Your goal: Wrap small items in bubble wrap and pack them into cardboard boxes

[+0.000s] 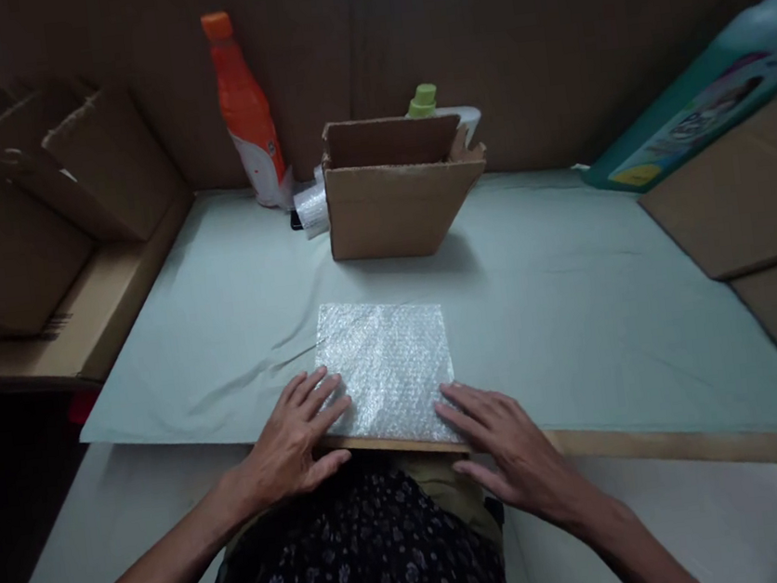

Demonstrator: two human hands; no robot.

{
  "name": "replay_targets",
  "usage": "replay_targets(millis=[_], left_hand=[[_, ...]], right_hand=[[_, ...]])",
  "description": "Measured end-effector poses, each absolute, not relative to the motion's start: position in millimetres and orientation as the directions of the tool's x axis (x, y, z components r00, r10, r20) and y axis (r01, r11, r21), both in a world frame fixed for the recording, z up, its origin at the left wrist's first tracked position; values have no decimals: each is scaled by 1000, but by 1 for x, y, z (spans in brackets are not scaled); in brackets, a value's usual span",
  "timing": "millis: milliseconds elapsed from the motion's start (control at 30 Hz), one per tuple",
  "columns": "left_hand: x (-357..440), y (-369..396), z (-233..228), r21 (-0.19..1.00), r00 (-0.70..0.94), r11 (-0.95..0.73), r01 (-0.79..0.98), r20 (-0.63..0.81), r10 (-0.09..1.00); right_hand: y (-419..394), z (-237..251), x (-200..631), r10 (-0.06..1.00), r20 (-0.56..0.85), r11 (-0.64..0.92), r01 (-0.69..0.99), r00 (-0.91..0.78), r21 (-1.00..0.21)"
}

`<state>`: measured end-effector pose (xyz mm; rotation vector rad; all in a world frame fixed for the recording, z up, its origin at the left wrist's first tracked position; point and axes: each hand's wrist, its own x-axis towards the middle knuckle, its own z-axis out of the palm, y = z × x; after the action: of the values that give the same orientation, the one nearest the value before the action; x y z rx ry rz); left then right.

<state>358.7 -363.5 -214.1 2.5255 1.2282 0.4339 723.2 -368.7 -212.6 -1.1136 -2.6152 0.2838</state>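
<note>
A square sheet of clear bubble wrap (387, 366) lies flat on the pale green table cover, its near side along the table's front edge. Over its left near corner rests my left hand (299, 433), fingers spread and fingertips on the plastic, thumb at the table edge. My right hand (500, 438) lies at the right near corner in the same way, fingers stretched out and touching the sheet's border. Neither hand is closed around anything. Beyond the sheet stands a small open cardboard box (393, 209), its top facing up and its right side slanted.
Behind the box are a bottle with a green cap (423, 100) and a roll of bubble wrap (313, 210). An orange bottle (245, 111) leans by the back cardboard wall. Cardboard boxes (9, 232) stand left; a large teal bottle (703, 96) and cardboard (741, 186) are right.
</note>
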Motion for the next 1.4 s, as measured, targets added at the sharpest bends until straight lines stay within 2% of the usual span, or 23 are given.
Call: replay_targets(millis=[100,200,300,367,500,567,700,800,900,1000,1100,1167,1267,1400], left_hand=[[368,-364,-219,391,633,-602,696,62,772],[369,-365,-223,386,619,-586,712,49,784],[369,-366,-223,389,603,-578,717,68,795],[369,-366,-223,415,594,-574,706,95,799],[373,-361,-225,550,515,-548,631,232,825],[375,-358,-225,653,428,-504,565,290,856],[381,-350,-220,800,282,-329,502,208,936],[387,-339,-215,838,235,-219,500,112,965],[392,-327,-213,851,264,-178,495,48,963],[393,-316,-210,845,271,-158,510,16,962],[394,-306,-208,836,206,-94,541,-24,978],[394,-299,-209,802,156,-58,594,-44,987],[396,-288,-211,690,108,-32,723,-67,992],[401,-279,-214,506,110,-39,862,-112,988]], right_hand=[[-369,-220,711,706,208,706,652,-676,-275],[-365,-225,710,698,267,715,626,-664,-312],[-364,-224,708,726,361,688,613,-585,-389],[-364,-220,705,773,382,634,599,-506,-489],[-365,-210,706,926,235,369,583,-295,-724],[-366,-207,711,961,160,258,532,-225,-807],[-371,-212,718,945,85,211,394,-315,-895],[-369,-220,714,969,12,122,439,-247,-890],[-357,-226,706,996,43,77,479,-80,-874],[-341,-225,699,999,53,51,447,-7,-893],[-326,-221,692,999,3,-13,391,41,-921],[-317,-222,689,997,25,-6,405,72,-914],[-307,-228,687,986,139,63,555,96,-830],[-302,-238,688,961,277,154,786,22,-598]])
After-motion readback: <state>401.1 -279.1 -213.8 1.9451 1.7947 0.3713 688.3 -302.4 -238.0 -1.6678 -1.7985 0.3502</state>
